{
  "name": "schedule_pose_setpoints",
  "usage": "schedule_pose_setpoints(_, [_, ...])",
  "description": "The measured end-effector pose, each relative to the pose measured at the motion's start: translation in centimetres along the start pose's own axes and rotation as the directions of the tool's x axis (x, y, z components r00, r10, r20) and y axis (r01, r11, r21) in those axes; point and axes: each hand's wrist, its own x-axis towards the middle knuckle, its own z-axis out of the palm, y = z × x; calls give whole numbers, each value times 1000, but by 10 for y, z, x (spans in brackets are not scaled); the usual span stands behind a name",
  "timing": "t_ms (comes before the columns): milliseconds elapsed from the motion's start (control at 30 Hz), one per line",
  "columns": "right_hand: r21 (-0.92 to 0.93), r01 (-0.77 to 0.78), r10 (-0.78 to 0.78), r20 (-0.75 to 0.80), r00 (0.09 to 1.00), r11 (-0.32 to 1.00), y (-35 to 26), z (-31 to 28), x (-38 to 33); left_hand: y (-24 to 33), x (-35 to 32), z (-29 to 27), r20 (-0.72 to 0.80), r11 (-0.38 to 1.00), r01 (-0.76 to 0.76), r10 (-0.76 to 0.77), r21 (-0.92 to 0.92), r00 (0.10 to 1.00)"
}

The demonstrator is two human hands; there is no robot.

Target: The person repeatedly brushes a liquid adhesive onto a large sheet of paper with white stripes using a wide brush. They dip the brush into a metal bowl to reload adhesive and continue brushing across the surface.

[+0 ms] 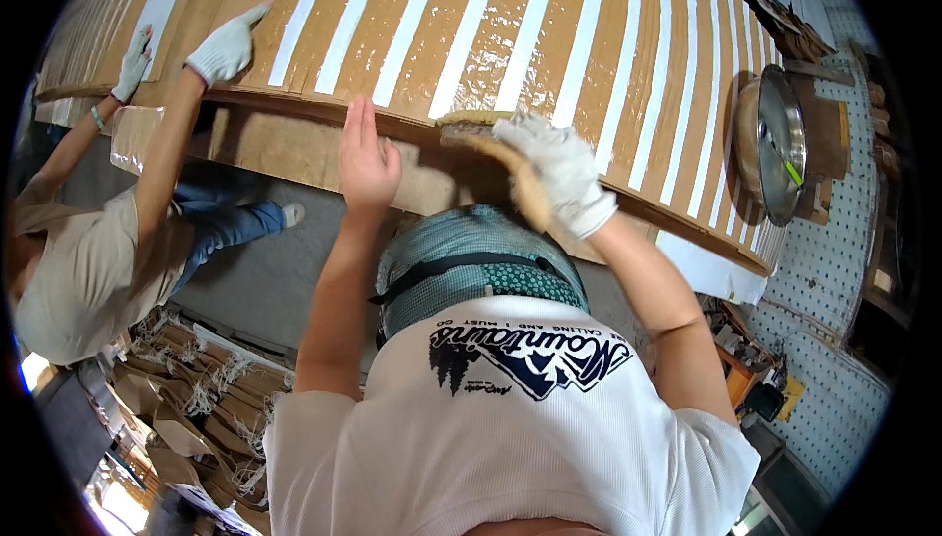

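Head view, first onlooker: How were the hands placed?

Second onlooker: The gloved right hand point(563, 171) was wrapped around a brush point(497, 148), its head at the near edge of the white-striped brown sheets point(559, 46), left of the basin point(750, 139). The bare left hand point(369, 168), farther left of the basin, was flat-fingered and held nothing; I could not tell whether its fingertips touched the edge.

First: And sound technique?

Second: In my judgement, even strokes with the whole brush head, bringing duller areas to match the glossy ones, and lighter pressure at the edge, lest the sheets slip. The bare hand was best kept off the shiny coating.

First: Any lettering?

Second: Dark print surrounded a mountain-and-tree design on the white shirt point(491, 453), below and left of the basin. I made out none on the sheets.
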Motion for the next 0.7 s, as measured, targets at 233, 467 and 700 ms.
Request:
schedule_pose_setpoints(233, [-236, -15, -53, -280, 959, 972, 48, -14, -38, -15, -4, 6, 80, 998, -27, 22, 61, 997])
schedule_pose_setpoints(467, [-71, -26, 9, -231, 973, 997, 88, -25, -80, -11, -2, 6, 96, 989, -60, 47, 133, 994])
schedule_pose_setpoints(700, [-4, -50, 48, -223, 974, 999, 107, -49, -103, -5, -2, 2, 133, 979, -27, 0, 201, 991])
